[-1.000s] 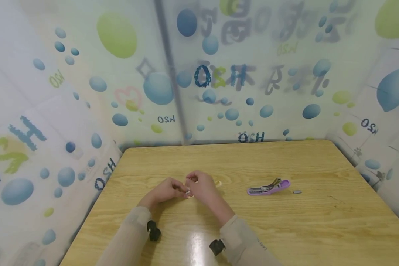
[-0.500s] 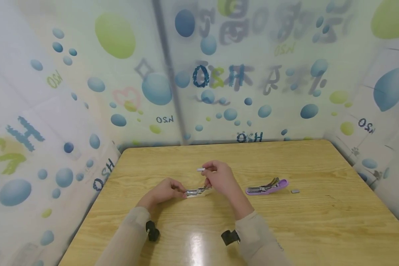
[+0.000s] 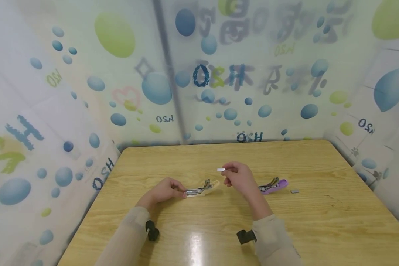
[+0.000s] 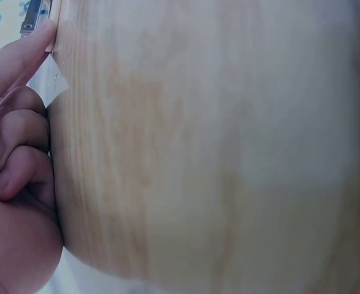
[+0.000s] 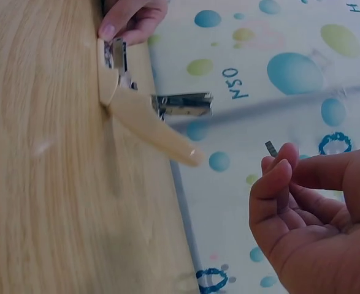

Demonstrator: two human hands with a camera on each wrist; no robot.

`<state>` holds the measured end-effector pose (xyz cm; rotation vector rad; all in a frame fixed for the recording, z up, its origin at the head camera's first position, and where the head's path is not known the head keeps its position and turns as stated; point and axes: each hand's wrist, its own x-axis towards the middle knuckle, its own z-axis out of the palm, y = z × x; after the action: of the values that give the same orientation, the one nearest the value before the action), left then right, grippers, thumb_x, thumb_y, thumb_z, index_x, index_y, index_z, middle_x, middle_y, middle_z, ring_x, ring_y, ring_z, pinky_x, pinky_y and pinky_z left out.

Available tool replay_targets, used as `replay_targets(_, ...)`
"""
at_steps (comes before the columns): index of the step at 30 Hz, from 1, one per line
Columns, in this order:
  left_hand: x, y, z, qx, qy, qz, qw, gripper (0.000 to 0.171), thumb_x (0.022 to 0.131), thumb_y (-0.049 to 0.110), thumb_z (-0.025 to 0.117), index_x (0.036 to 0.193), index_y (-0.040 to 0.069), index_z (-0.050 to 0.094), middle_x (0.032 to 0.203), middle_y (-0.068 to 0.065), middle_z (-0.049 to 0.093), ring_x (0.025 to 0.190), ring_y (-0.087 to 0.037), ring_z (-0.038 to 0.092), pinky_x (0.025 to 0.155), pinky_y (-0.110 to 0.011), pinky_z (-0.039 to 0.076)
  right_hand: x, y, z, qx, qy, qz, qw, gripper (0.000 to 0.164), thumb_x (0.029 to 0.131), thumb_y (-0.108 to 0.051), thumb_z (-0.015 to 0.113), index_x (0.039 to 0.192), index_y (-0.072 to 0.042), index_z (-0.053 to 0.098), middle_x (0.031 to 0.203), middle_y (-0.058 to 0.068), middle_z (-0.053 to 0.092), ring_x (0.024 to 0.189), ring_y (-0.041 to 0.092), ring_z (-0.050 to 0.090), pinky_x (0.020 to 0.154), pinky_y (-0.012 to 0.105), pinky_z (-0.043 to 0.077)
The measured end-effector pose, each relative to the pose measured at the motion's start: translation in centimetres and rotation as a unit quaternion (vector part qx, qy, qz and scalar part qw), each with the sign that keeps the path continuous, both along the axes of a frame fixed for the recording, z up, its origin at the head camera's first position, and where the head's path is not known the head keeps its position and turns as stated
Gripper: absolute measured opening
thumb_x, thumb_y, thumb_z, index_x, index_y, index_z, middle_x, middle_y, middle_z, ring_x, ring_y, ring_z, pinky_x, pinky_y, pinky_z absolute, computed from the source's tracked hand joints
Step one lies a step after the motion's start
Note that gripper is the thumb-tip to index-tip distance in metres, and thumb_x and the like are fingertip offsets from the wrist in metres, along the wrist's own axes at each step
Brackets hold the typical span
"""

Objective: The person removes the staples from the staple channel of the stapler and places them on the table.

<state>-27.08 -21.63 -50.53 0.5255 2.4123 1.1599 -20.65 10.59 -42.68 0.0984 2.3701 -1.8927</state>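
A pale yellow stapler [image 3: 213,187] lies opened out on the table, its metal magazine part tilted up between base and handle. My left hand [image 3: 165,192] pinches its front end between thumb and finger; in the left wrist view the other fingers [image 4: 23,138] curl against the tabletop. Up to the right of the stapler, my right hand [image 3: 241,179] pinches a short strip of staples [image 3: 221,170] between thumb and forefinger. The right wrist view shows that strip [image 5: 270,148] poking past the fingertips, apart from the stapler's raised handle [image 5: 161,138].
A purple stapler [image 3: 275,187], likewise opened out, lies behind and right of my right hand, which partly covers it. Beside it is a small grey staple strip [image 3: 295,191]. The wooden table [image 3: 173,159] ends at a patterned curtain [image 3: 269,88].
My right hand has lifted away from the stapler and moved right, with a staple strip now showing in its fingers. The left hand stays at the stapler's front end.
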Motion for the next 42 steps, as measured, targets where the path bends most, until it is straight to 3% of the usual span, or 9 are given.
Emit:
replay_targets(10,0.0,0.0,0.0,0.004,-0.002,-0.002,1.0,0.018,0.093,0.026,0.084,0.105,0.013,0.084,0.11,-0.002,0.082,0.104,-0.011,0.068,0.095,-0.033,0.052,0.5,1.8,-1.5,-0.003,-0.02,-0.002,1.0,0.028,0.109,-0.006,0.053,0.131,0.007,0.064,0.121,0.029,0.071,0.072,0.013,0.065,0.07,0.027,0.057)
replay_targets(21,0.1,-0.1,0.0,0.005,-0.008,-0.001,1.0,0.019,0.093,0.026,0.084,0.106,0.013,0.084,0.109,-0.001,0.082,0.105,-0.012,0.068,0.097,-0.034,0.052,0.6,2.1,-3.2,0.018,-0.046,0.01,0.999,0.021,0.107,-0.003,0.054,0.121,0.006,0.066,0.113,0.026,0.073,0.075,0.019,0.068,0.072,0.034,0.059)
replay_targets(31,0.1,0.0,0.2,0.005,-0.005,0.001,1.0,0.019,0.092,0.027,0.084,0.106,0.013,0.084,0.11,-0.002,0.081,0.103,-0.012,0.065,0.093,-0.033,0.049,0.8,1.6,-4.5,0.071,-0.062,0.032,0.995,0.018,0.101,-0.002,0.06,0.116,0.003,0.069,0.08,0.012,0.07,0.065,0.017,0.062,0.06,0.03,0.054)
replay_targets(42,0.2,0.0,0.3,0.003,-0.004,0.0,1.0,0.019,0.093,0.027,0.084,0.106,0.014,0.084,0.109,-0.001,0.081,0.104,-0.012,0.067,0.094,-0.034,0.051,0.7,1.3,-5.5,0.064,-0.068,0.036,0.995,0.018,0.097,0.003,0.061,0.113,0.005,0.068,0.073,0.01,0.066,0.062,0.016,0.062,0.056,0.027,0.054)
